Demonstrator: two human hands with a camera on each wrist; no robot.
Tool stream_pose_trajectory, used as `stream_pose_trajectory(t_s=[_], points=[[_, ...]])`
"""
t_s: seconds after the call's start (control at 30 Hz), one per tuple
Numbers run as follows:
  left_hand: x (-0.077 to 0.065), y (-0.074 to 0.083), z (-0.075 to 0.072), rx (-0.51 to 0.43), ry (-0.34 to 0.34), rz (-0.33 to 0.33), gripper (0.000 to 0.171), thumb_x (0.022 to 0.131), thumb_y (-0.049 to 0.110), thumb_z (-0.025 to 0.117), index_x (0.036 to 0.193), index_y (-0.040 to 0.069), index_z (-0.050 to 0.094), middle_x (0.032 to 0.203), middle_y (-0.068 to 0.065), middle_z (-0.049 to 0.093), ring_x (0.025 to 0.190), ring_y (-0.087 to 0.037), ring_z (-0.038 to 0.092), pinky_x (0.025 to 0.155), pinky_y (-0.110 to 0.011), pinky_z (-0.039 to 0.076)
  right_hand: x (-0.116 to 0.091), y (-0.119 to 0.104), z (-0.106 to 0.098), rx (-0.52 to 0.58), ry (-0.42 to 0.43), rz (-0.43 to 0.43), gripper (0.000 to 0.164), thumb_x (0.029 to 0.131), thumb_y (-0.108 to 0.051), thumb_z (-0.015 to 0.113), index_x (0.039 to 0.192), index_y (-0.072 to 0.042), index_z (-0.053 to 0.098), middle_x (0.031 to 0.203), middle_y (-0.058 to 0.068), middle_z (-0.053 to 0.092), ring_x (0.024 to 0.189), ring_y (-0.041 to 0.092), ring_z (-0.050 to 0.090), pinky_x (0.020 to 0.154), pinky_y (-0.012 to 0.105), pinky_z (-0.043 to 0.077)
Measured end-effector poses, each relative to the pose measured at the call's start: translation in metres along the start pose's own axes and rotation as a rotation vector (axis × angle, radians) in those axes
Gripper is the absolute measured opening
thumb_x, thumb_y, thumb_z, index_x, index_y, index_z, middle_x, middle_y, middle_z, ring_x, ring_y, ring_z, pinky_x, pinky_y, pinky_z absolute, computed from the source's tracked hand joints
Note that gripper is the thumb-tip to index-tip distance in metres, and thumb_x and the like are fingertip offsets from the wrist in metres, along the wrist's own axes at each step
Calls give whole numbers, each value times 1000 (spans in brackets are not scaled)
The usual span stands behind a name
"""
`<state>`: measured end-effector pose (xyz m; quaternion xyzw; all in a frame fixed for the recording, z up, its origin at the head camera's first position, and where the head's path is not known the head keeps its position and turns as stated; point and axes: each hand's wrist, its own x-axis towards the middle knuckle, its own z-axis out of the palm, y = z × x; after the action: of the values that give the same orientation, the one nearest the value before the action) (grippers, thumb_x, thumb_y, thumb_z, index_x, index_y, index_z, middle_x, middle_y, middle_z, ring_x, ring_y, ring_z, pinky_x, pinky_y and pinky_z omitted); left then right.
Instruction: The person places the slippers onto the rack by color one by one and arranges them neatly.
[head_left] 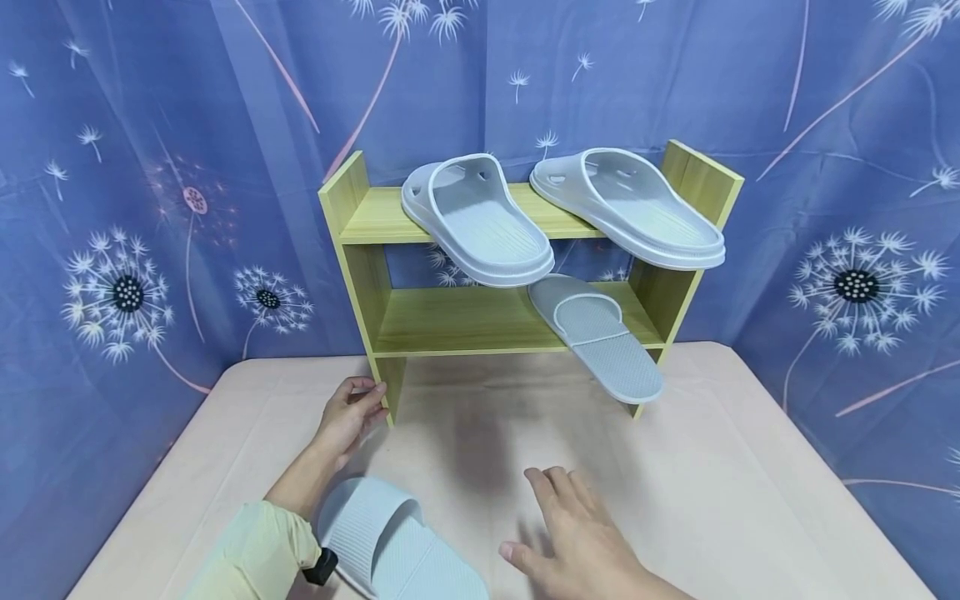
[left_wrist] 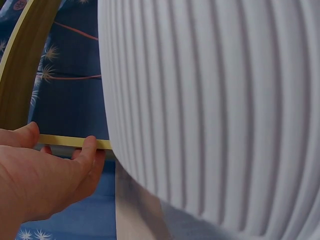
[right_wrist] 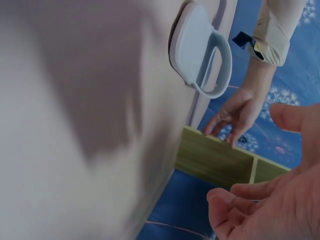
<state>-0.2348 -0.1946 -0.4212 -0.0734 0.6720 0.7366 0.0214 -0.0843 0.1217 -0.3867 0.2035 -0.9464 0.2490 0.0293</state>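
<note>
A small wooden shoe rack (head_left: pixel 457 321) stands at the back of the table. My left hand (head_left: pixel 351 423) grips the lower front edge of its left side panel, thumb on one face and fingers on the other. Beside the left forearm a pale blue slipper (head_left: pixel 420 558) lies on the table; its ribbed strap (left_wrist: pixel 210 110) fills much of the left wrist view. My right hand (head_left: pixel 581 537) hovers over the table with fingers extended and thumb apart, holding nothing. Two light grey slippers, a left one (head_left: pixel 498 233) and a right one (head_left: pixel 645 208), sit on the top shelf.
A darker grey slipper (head_left: pixel 611 354) rests on the lower shelf at the right, its heel jutting past the front edge. The top slippers also overhang. A pale cloth covers the table (head_left: pixel 735 483). Blue dandelion-print curtains (head_left: pixel 187 167) enclose the back and sides.
</note>
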Motion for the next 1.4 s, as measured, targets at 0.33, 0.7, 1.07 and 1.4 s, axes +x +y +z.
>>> stream_pose_trajectory(t_s=[0.33, 0.7, 1.07, 1.4], points=[[0, 0, -1, -4, 4, 3, 30, 97, 17, 59, 115, 3, 40, 104, -5, 48, 88, -12, 53, 99, -34, 52, -2, -1, 14, 5, -65, -48, 82, 82, -59, 65, 134, 2, 46, 126, 14, 48, 117, 32, 45, 94, 59, 43], [0, -1, -1, -14, 6, 2, 29, 97, 15, 59, 115, 2, 40, 104, -6, 48, 87, -13, 53, 99, -35, 52, 2, 0, 24, -39, -146, -97, 90, 83, -68, 57, 134, 5, 45, 125, 15, 49, 112, 31, 45, 86, 57, 46], [0, 0, 0, -19, 6, -4, 28, 96, 15, 60, 114, 3, 41, 103, -5, 48, 87, -13, 53, 99, -36, 52, 11, -4, 35, -145, -127, -175, 90, 82, -67, 59, 133, 6, 45, 128, 17, 46, 115, 32, 43, 91, 58, 46], [0, 0, 0, -6, 9, -3, 26, 97, 14, 58, 113, 3, 41, 103, -5, 48, 88, -13, 54, 99, -35, 52, 17, -10, 53, -221, -101, -295, 91, 83, -72, 53, 133, 4, 44, 123, 15, 49, 111, 29, 47, 82, 50, 51]])
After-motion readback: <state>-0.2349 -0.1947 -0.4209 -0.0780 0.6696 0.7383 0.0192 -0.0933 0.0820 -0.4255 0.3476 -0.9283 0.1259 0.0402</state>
